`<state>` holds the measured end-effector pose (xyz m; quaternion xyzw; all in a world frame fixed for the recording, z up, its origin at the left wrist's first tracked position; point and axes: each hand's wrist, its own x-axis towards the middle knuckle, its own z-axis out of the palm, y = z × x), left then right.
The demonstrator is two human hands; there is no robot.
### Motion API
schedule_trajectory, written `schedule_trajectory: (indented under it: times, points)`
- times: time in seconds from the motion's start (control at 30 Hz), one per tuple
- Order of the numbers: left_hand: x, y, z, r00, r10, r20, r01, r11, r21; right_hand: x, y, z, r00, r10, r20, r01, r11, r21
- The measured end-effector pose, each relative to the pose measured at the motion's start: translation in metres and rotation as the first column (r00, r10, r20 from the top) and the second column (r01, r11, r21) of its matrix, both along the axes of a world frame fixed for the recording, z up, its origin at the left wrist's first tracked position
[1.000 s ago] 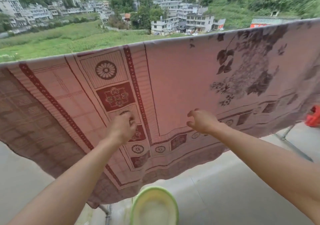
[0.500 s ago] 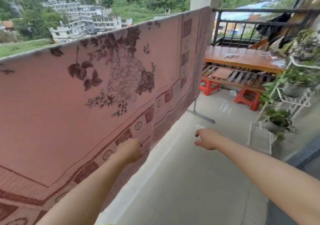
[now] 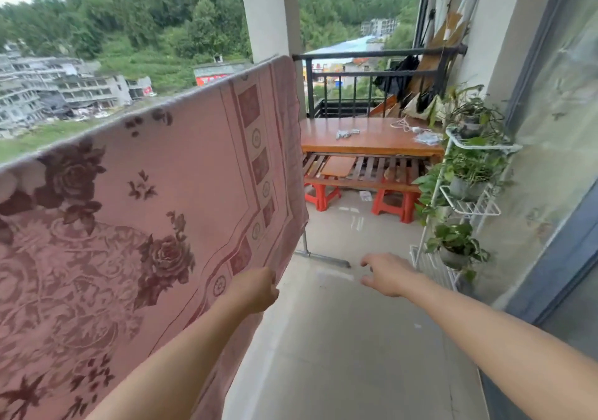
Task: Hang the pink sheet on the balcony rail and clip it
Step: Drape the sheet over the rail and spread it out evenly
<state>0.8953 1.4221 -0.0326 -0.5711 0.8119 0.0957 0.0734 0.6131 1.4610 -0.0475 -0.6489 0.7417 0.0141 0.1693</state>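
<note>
The pink sheet, patterned with dark red flowers and a bordered edge, hangs over a rail that its top fold hides. It runs from the left edge of the view to its right end near the white pillar. My left hand is curled on the sheet's lower border close to that right end. My right hand is off the sheet, out over the floor with loosely bent fingers and nothing in it. No clip shows in either hand.
A metal leg and foot bar stand on the floor under the sheet's right end. Beyond are a wooden table on red stools, a black balcony railing, and a white plant stand by the glass door on the right.
The view has swung right along the sheet. My left hand slid along the lower border to the right end. My right hand came off the sheet and now hangs over the floor.
</note>
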Motion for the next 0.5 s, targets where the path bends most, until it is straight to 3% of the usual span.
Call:
schedule_trajectory:
  times: [0.3, 0.5]
  points:
    - [-0.095, -0.161, -0.006, 0.992, -0.128, -0.012, 0.128, 0.991, -0.028, -0.082, -0.129, -0.008, 0.994, -0.104, 0.037, 0.104, 0.995, -0.009]
    - [-0.151, -0.280, -0.021, 0.997, -0.082, 0.011, 0.082, 0.996, 0.028, -0.151, -0.257, -0.020, 0.995, -0.079, 0.058, 0.079, 0.997, 0.005]
